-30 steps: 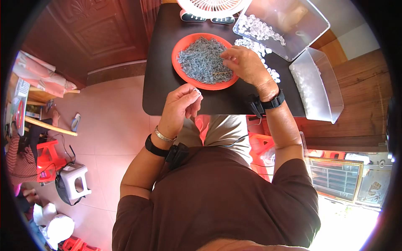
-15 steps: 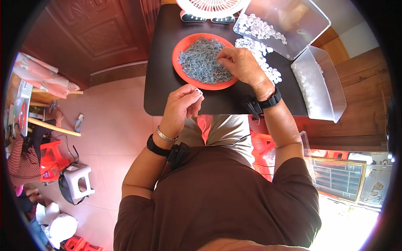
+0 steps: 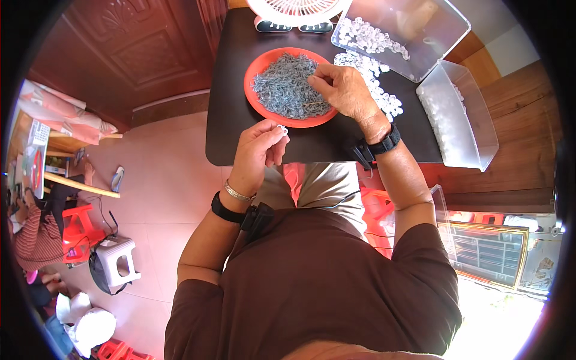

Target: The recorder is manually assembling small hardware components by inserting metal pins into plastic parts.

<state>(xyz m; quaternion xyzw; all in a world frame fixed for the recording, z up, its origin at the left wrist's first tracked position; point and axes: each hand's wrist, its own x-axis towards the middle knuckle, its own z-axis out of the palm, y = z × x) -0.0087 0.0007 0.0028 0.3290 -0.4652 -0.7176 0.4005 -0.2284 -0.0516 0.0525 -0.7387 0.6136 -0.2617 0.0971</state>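
Note:
A red round plate (image 3: 254, 108) on the dark table is heaped with small thin grey metal pieces (image 3: 287, 84) that look like nails. My right hand (image 3: 348, 95) is over the plate's right side, thumb and forefinger pinched together at the heap; whatever is between the fingertips is too small to make out. In front of the plate, near the table's front edge, my left hand (image 3: 259, 150) pinches a small white plastic clip (image 3: 284, 129) between thumb and forefinger. More loose white clips (image 3: 387, 103) lie to the right of the plate, partly behind my right hand.
A clear bin (image 3: 441, 30) lies tipped at the back right with white clips spilling out. Beside it, another clear bin (image 3: 485, 129) holds many white pieces. A white fan (image 3: 297, 9) stands at the back. On the left are a grey stool (image 3: 117, 261) and another person (image 3: 36, 234).
Both hands stay almost in place, with the white clip still in the left. The right fingertips have shifted slightly at the heap. The whole view has moved a little.

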